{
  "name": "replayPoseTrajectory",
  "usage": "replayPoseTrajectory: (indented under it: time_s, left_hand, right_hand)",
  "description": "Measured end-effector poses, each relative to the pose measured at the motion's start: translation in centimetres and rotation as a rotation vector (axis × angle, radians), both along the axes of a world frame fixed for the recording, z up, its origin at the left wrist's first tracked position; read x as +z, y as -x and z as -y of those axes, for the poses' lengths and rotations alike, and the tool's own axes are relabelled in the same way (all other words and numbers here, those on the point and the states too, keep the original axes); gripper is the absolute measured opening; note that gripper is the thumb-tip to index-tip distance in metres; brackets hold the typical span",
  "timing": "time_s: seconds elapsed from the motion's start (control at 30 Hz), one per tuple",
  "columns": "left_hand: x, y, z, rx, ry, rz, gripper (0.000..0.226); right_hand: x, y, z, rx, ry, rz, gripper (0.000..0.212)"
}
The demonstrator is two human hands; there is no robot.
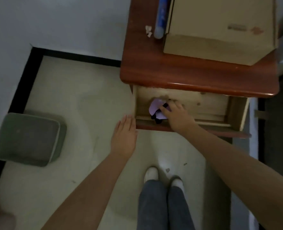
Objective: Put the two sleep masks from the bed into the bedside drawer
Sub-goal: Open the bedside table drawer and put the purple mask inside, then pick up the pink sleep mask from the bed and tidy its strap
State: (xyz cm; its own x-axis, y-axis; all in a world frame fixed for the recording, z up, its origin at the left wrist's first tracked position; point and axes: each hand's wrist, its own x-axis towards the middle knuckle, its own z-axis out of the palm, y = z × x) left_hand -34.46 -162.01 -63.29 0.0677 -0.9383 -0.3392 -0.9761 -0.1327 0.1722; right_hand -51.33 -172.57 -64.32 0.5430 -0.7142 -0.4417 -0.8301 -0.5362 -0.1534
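Sleep masks point(155, 109), a lilac piece and a black piece bunched together so their count cannot be told, lie in the open bedside drawer point(204, 105) at its 9 o'clock end. The right hand point(177, 114), arm stretched from 5 o'clock, rests on them with fingers curled over the fabric. The left hand point(124, 138) lies flat, fingers straight and together, against the drawer's front corner. One cardboard box point(220, 27) and one blue tube point(160, 17) sit on the nightstand; one green bin point(29, 138) stands at 9 o'clock.

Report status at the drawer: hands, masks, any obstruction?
Right hand inside open drawer, on the bundled purple and black masks. Left hand flat, open, at drawer's front corner. Nothing blocking.
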Motion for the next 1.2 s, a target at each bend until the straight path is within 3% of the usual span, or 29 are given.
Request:
replayPoseTrajectory:
  time_s: [0.2, 0.33, 0.4, 0.53, 0.67, 0.77, 0.9, 1.03, 1.2]
  left_hand:
    - [-1.9, -0.4, -1.0, -0.013, 0.040, -0.096, 0.047]
    - [-2.4, -0.3, -1.1, -0.019, 0.098, -0.100, 0.047]
    - [-1.9, -0.2, -1.2, -0.021, -0.020, -0.077, 0.052]
    - [0.2, 0.9, -1.0, -0.097, -0.109, 0.032, 0.054]
    - [6.1, 5.9, 0.9, -0.299, 0.095, 0.087, 0.051]
    - [10.8, 12.2, 1.6, -0.471, 0.044, 0.080, 0.049]
    - [16.9, 24.5, -1.4, -0.813, 0.148, 0.086, 0.052]
    - [22.1, 38.5, -12.7, -1.172, 0.201, 0.022, 0.054]
    - [26.9, 52.0, -36.5, -1.556, 0.225, -0.145, 0.055]
  right_hand:
    - [-2.7, -1.6, 2.0, 0.112, 0.275, 0.015, 0.053]
    - [-4.2, -1.7, 2.4, 0.160, 0.100, -0.153, 0.048]
    - [-3.8, -1.7, 2.4, 0.179, 0.056, -0.216, 0.046]
    - [0.2, 0.3, 0.3, 0.038, -0.003, -0.114, 0.059]
    - [6.7, 5.5, -4.8, -0.284, 0.004, 0.062, 0.065]
    - [11.4, 11.5, -10.3, -0.548, 0.094, 0.194, 0.056]
    - [17.2, 22.2, -20.9, -0.993, 0.299, 0.255, 0.050]
    - [22.4, 31.8, -37.0, -1.403, 0.506, 0.224, 0.046]
    - [27.2, 38.4, -62.2, -1.767, 0.632, 0.088, 0.052]
